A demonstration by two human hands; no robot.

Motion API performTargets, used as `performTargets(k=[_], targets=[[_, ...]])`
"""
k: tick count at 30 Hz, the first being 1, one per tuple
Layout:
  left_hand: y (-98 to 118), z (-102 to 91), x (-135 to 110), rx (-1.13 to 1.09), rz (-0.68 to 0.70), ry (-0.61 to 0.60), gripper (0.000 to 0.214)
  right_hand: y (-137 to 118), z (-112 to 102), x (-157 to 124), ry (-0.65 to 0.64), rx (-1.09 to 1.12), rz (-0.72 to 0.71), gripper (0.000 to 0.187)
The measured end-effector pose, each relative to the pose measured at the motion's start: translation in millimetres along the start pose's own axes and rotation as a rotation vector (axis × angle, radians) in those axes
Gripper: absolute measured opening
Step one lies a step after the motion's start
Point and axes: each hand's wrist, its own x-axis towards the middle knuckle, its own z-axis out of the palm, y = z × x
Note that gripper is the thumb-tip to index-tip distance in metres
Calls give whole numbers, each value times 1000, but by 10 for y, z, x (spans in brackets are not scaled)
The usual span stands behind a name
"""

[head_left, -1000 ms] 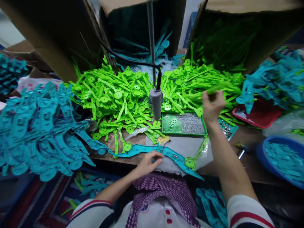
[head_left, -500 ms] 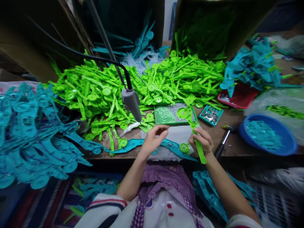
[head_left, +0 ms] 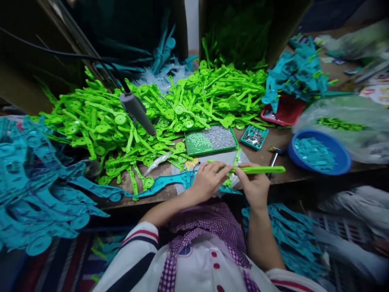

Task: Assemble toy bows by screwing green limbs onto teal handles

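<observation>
My right hand (head_left: 254, 184) is closed around a bright green plastic arm (head_left: 266, 170), held level over the front of the workbench with its narrow end pointing right. At the part's other end is my left hand (head_left: 211, 178), its fingers bent and closed on it; they hide most of that end. Under my hands lies a long teal plastic piece (head_left: 165, 182), partly covered by my left hand. Just beyond, a green tray (head_left: 186, 147) holds many small metal pieces in rows and loose.
Green arms (head_left: 121, 117) are heaped across the back. A grey hanging power tool (head_left: 138, 113) is left of the tray. Teal pieces (head_left: 45, 182) pile at left. Rightward are a small teal box (head_left: 254, 137), a hammer (head_left: 274, 158), a blue bowl (head_left: 346, 160) and a red tray (head_left: 290, 111).
The green arm has turned from upright to level in my right hand. My left hand has moved right and closed on its other end. The view has shifted right.
</observation>
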Motion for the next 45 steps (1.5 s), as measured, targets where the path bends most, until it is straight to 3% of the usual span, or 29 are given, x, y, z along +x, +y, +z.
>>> performTargets(k=[5,9,12,15,18,21,27,34,40,45], targets=[[-243,-283,290,136,177,34,39,-182,147,467,-153,250,100,34],[-247,-349,395,50,124,123,41,-93,415,872,54,335,29,57],[-115,-103,274,-91,11,139,39,218,439,857,175,263,61,65],[54,303,70,-209,-113,40,35,641,251,624,250,150,181,61],[205,670,-3,-239,-257,-96,32,991,37,469,222,-25,242,55],[294,879,96,-126,-359,-162,28,1195,-40,535,150,-236,159,56],[296,993,309,-27,-451,-194,28,1416,63,817,-31,-331,54,66],[251,1087,276,-65,-469,-244,27,1548,107,814,-108,-451,32,60],[247,1103,305,-102,-437,-291,27,1498,112,790,-153,-521,49,57],[232,1073,340,-85,-446,-324,28,1302,139,742,-230,-753,117,55]])
